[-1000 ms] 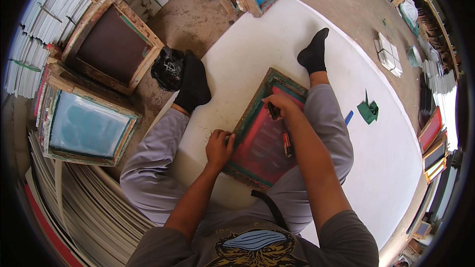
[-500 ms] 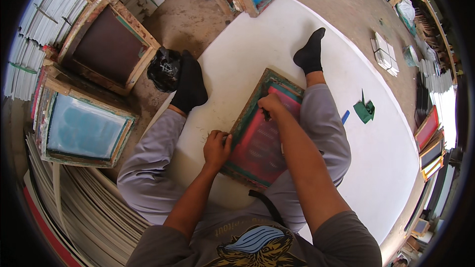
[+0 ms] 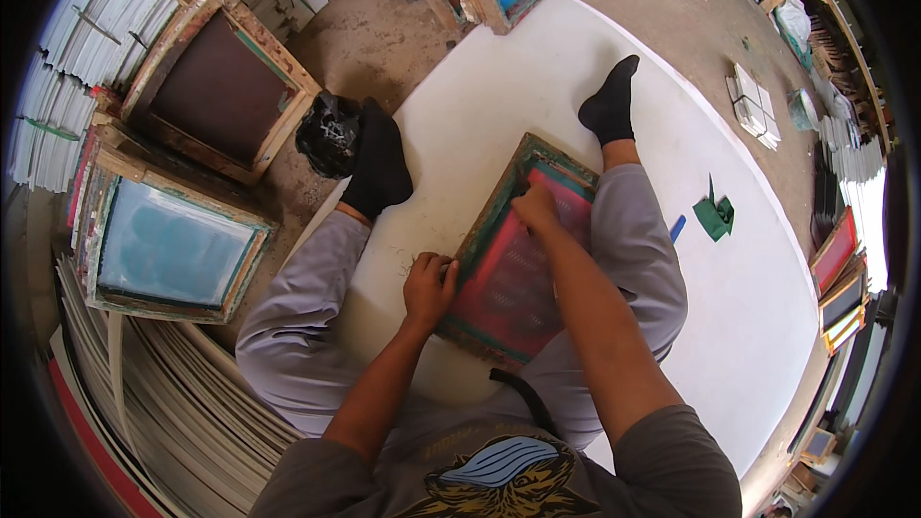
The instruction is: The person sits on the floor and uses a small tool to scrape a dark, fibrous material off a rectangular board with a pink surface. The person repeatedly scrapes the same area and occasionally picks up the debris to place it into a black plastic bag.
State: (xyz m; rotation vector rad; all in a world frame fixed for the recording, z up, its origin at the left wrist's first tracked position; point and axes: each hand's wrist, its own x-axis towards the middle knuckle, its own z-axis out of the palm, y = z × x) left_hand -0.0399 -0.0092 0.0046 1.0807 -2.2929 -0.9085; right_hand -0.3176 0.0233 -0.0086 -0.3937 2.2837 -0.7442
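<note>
A framed pink screen [image 3: 508, 278] lies on the white sheet [image 3: 739, 326], between the legs [image 3: 635, 249]. The left hand [image 3: 431, 290] rests at its left edge; the right hand [image 3: 535, 204] curls over its far part. I cannot tell either grip.

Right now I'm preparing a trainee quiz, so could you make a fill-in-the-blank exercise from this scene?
The bare left hand touches the ____ side of the worn, rectangular, pink-meshed frame.
The bare right hand is ____ from the person's body than the left hand is.
The small, irregular green scrap lies on the broad, flat ____ surface.

Missing words: left; farther; white.
</note>
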